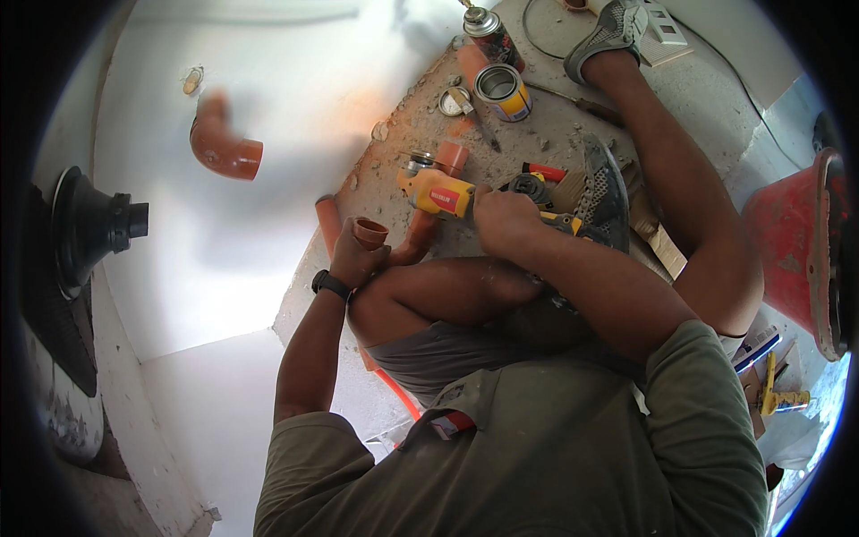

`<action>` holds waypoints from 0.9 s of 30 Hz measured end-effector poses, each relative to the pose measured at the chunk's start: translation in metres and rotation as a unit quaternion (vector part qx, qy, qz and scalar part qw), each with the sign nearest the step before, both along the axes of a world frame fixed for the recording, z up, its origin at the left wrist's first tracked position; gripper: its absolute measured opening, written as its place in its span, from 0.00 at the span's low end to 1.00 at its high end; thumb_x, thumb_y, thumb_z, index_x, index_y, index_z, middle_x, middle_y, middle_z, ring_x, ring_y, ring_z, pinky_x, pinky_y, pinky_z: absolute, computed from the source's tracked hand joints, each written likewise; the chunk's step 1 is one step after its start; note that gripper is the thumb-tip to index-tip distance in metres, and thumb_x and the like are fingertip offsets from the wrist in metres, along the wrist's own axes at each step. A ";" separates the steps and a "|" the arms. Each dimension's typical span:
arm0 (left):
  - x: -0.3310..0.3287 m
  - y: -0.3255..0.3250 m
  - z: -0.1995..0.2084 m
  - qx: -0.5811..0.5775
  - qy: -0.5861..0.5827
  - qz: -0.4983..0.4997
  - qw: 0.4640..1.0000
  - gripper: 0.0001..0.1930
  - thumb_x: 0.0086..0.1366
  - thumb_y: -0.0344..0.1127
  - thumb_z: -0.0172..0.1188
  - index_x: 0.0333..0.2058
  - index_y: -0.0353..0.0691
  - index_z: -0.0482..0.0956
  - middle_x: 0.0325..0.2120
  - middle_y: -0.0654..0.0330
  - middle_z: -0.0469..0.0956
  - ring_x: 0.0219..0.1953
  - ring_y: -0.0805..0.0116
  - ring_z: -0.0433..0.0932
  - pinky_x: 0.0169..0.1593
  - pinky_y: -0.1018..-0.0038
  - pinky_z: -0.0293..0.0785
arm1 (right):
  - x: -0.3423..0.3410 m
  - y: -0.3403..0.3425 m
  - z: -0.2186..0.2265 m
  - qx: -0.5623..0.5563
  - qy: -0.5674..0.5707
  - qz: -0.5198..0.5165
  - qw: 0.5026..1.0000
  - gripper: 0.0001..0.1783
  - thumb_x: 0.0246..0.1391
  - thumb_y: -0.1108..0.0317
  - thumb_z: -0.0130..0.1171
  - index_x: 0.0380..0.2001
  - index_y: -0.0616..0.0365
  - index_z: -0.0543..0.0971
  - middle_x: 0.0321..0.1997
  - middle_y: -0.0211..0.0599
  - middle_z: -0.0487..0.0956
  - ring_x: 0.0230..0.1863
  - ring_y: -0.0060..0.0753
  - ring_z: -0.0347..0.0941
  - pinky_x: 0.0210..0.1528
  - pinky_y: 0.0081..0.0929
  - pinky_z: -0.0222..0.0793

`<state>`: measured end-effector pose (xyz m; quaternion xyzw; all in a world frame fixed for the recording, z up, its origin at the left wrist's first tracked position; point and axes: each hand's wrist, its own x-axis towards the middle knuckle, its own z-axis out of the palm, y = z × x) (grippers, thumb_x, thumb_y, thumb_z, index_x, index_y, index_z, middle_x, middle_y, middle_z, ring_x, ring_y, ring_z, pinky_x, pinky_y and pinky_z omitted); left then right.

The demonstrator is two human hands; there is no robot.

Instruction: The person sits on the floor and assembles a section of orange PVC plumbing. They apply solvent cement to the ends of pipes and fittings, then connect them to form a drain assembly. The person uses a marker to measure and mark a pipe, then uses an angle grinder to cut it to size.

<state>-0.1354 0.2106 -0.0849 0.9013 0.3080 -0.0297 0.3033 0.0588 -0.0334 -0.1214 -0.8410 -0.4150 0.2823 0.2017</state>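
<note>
My left hand (349,255), with a dark watch at the wrist, is wrapped round an orange plastic pipe fitting (414,242). One round mouth of the fitting opens upward beside my thumb. My right hand (506,220) grips the body of a yellow angle grinder (436,191). The grinder's head lies close to another orange pipe end (453,156); I cannot tell whether its disc touches it or turns. Both hands are just beyond my bent leg.
An orange elbow (224,154) projects from the white wall. On the dusty floor stand an open tin (503,92) and a spray-type can (493,38), near a putty knife (488,132) and a red-handled tool (544,171). A red bucket (787,246) is at the right.
</note>
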 end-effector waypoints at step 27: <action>-0.001 0.000 -0.003 0.011 0.001 0.007 1.000 0.30 0.48 0.36 0.75 0.48 0.35 0.69 0.40 0.52 0.80 0.44 0.62 0.82 0.47 0.68 0.78 | 0.007 0.010 0.018 -0.082 0.019 0.056 0.995 0.33 0.57 0.66 0.62 0.62 0.69 0.65 0.57 0.46 0.81 0.57 0.41 0.80 0.56 0.35 0.75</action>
